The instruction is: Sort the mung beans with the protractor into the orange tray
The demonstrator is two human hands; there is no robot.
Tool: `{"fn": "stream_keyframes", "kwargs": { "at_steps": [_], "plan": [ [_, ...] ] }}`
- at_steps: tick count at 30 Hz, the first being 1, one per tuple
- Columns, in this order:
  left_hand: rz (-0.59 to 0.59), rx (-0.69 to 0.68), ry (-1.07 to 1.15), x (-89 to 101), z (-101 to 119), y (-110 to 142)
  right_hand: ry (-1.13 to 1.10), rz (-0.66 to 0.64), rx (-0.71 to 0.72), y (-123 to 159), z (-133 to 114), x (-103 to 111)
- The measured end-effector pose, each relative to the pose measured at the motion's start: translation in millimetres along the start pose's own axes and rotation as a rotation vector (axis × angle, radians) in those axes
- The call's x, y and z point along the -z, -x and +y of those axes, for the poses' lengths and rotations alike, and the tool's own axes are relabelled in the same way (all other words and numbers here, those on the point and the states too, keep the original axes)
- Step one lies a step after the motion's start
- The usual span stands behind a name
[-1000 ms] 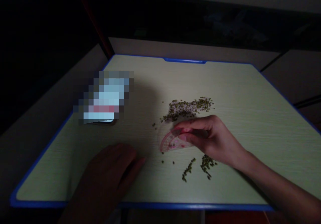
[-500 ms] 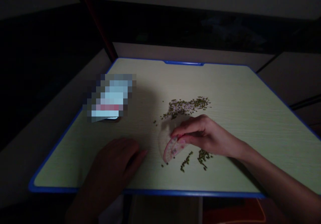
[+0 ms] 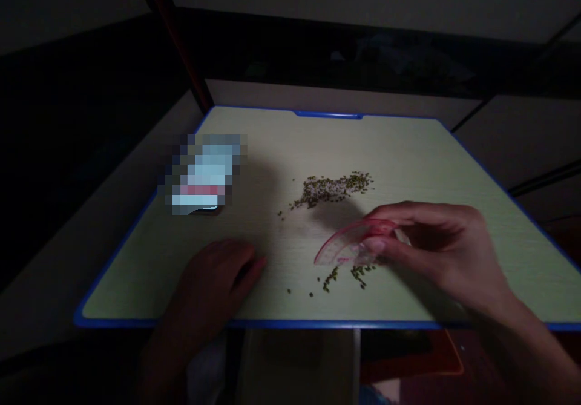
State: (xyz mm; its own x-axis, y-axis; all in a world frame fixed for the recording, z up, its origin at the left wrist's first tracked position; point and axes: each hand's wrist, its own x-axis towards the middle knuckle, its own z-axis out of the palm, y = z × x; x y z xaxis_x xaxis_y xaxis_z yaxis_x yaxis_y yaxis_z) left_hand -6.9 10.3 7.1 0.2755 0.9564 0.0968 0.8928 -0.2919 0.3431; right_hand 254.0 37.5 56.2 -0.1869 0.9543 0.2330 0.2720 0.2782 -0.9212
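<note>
The protractor is up in the right hand, over the near part of the worktop, its arc towards the far side. Between it and the near blue rim is a strip with a few loose beans; bare surface stretches widely behind the bean pile and off to the right.

I count one protractor, one long pile, two small clusters, left and right, and one phone. The green beans are too many and small to count; whitish bits show among those in the pile.

The protractor is clear plastic with pink-red markings, tilted, its corner pinched between thumb and fingers. The left hand, dim, rests near the left part of the near rim, fingers loosely curled, thumb apart, seemingly empty. The phone, blurred, lies beside the left edge.
</note>
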Motion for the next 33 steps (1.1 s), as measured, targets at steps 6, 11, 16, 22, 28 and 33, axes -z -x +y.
{"fn": "stream_keyframes", "kwargs": {
  "at_steps": [6,11,16,22,28,33],
  "plan": [
    [-0.045,0.073,0.082,-0.1,-1.0,-0.4,0.0,0.209,-0.169,64.9,-5.8,-50.8],
    [-0.061,0.107,0.136,-0.1,-2.0,-1.2,0.098,0.331,-0.222,85.2,-5.2,-98.2],
    [-0.079,0.149,0.163,-0.9,-2.1,-4.1,0.182,0.314,-0.181,86.3,-4.8,-110.0],
    [-0.098,0.184,0.184,0.9,-0.8,-5.8,0.266,0.239,-0.253,79.8,-7.8,-105.2],
    [-0.091,0.203,0.179,1.8,0.8,-7.4,0.228,0.249,-0.412,76.5,-4.7,-89.5],
    [-0.098,0.221,0.159,2.8,0.5,-8.4,0.213,0.275,-0.544,77.5,-0.1,-74.3]
  ]
}}
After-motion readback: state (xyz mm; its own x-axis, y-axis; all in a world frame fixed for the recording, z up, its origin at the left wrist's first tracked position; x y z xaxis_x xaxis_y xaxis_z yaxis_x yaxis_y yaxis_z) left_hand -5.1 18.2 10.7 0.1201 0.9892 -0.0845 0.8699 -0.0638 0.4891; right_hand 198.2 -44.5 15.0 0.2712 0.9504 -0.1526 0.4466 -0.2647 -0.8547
